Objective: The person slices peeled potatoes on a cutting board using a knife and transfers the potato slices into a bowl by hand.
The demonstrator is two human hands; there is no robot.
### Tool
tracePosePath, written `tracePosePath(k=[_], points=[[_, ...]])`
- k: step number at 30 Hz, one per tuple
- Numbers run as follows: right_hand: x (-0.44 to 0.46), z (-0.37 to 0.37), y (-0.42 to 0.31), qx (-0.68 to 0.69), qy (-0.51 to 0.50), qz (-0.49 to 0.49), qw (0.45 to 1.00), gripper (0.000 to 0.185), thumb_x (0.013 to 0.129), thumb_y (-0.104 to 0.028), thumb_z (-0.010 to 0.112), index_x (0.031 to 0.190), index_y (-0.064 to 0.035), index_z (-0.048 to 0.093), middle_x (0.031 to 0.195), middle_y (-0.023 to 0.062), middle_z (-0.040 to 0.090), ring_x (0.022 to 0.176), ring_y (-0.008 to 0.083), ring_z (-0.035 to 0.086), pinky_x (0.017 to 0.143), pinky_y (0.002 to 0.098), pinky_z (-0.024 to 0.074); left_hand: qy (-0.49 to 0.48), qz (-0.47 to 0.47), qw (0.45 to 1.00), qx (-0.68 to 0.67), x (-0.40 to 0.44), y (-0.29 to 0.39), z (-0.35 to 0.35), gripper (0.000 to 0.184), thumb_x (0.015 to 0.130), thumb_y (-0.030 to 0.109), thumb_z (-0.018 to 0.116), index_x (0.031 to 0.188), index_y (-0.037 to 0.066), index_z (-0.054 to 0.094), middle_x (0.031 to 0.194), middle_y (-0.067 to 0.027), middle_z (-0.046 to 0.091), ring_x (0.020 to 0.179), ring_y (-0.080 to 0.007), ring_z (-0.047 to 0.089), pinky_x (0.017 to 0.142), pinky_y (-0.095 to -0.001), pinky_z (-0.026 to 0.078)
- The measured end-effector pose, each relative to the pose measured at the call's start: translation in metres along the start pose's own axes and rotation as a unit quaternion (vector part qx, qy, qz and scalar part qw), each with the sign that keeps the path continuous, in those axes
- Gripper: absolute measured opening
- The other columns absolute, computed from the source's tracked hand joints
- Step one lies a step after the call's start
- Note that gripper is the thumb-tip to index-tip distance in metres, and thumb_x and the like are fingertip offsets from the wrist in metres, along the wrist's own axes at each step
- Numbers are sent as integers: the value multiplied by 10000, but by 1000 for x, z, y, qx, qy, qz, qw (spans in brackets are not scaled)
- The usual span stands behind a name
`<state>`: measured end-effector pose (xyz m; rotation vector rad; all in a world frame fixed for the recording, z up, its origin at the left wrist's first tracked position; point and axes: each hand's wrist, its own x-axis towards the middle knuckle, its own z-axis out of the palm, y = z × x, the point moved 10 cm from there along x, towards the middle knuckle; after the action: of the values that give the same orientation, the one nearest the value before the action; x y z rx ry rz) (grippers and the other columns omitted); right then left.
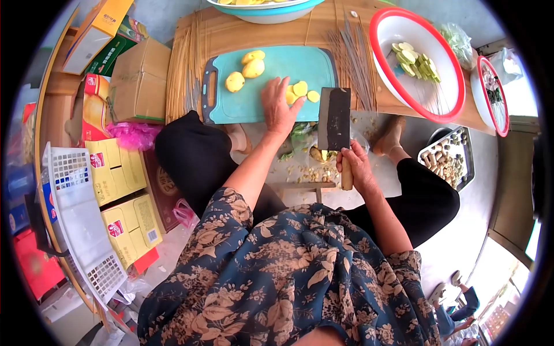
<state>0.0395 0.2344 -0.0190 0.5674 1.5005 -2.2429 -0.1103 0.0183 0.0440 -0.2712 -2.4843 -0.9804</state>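
My right hand [359, 166] grips the wooden handle of a cleaver [334, 118], its dark broad blade upright in view at the right front edge of the teal cutting board [231, 106]. My left hand [278, 106] is over the board with fingers apart, its thumb and fingertips beside several yellow potato slices [300, 88]. Whether it touches a slice, I cannot tell. Three whole peeled potatoes [253, 69] lie farther back on the board, left of the slices.
Thin skewers [183, 72] flank the board on the wooden table [219, 29]. A red-rimmed bowl [378, 40] holds pale green slices. Peelings [311, 173] litter the floor below, near a metal tray [468, 170] of short pieces. Cardboard boxes [138, 81] stand at left.
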Motion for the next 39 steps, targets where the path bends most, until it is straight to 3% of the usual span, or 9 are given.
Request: tracePosePath(k=[4,12,19,25,39], points=[[1,6,7,60,-34,27,997,196,983,-103,523,1176,-83,551,779,62,612,617,164,574,577,284,477,-41,36,997,62,0,14,3,634,783,398,809,1294,83,606,1341,-154,548,1274,-349,478,1077,-499,340],[16,36,23,51,-30,24,998,139,987,-102,525,1122,-101,561,770,60,612,603,162,568,574,291,478,-40,27,993,110,5,14,4,551,795,483,779,1260,204,683,1293,-106,559,1281,-311,467,1085,-607,265],[18,30,14,30,-1,1,1000,138,997,-121,519,1128,-83,537,777,61,597,601,166,557,565,289,473,-45,45,995,82,9,9,3,535,800,473,777,1233,168,700,1260,-106,577,1253,-316,480,1067,-565,298],[33,56,30,38,-51,50,997,125,976,-91,527,1098,-98,552,747,50,599,601,153,560,562,288,460,-35,68,996,34,12,12,-1,513,804,414,792,1227,138,703,1247,-141,597,1208,-359,506,1037,-495,370],[56,66,18,0,-89,68,994,147,953,-69,536,1096,-65,567,722,59,582,558,170,537,534,294,456,-38,46,998,-15,13,8,2,489,834,289,781,1276,118,662,1287,-173,571,1238,-389,502,1073,-488,400]])
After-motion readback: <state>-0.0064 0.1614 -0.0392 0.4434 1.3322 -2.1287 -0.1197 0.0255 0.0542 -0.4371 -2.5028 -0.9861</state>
